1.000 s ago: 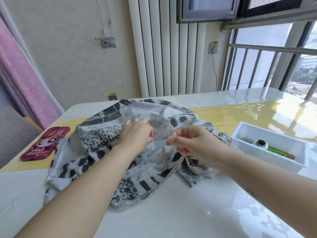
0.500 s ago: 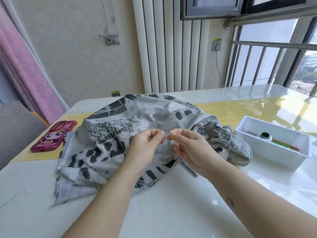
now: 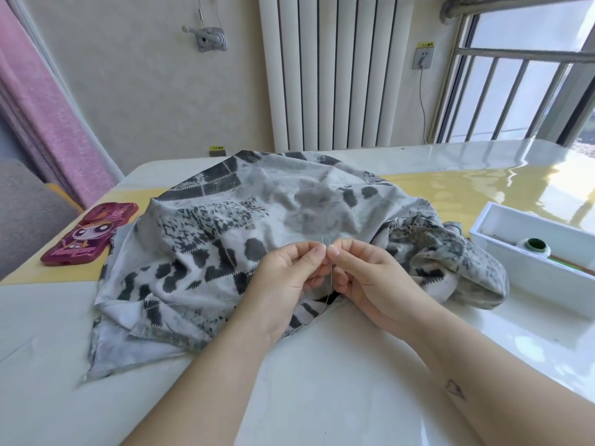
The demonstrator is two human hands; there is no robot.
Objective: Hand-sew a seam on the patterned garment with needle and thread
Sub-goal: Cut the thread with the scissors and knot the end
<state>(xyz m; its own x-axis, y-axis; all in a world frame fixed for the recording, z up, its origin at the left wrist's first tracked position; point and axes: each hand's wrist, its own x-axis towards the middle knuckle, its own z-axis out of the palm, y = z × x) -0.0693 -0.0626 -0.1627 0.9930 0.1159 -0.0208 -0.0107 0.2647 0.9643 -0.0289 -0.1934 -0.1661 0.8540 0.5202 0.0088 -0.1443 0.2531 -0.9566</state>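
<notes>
1. Behind the glossy white tabletop (image 3: 338, 397) stand a ribbed white radiator (image 3: 335, 72) and a barred window (image 3: 515, 91), with a pink curtain (image 3: 42, 117) at the far left.
2. Grey-and-black patterned garment (image 3: 225, 226) lies bunched across the middle of the tabletop, its near edge spread toward the person.
3. Left hand (image 3: 286, 278) and right hand (image 3: 367, 278) are raised together just above the garment's near side, fingertips almost touching.
4. Each hand pinches the thin pale thread (image 3: 326, 294), which hangs between them down to the cloth; a fine needle (image 3: 323, 241) tip seems to stick up above the fingertips.
5. A pink phone case (image 3: 93, 233) lies left of the garment.
6. A white tray (image 3: 528, 275) sits to the right, holding a green-topped spool (image 3: 534, 246).
</notes>
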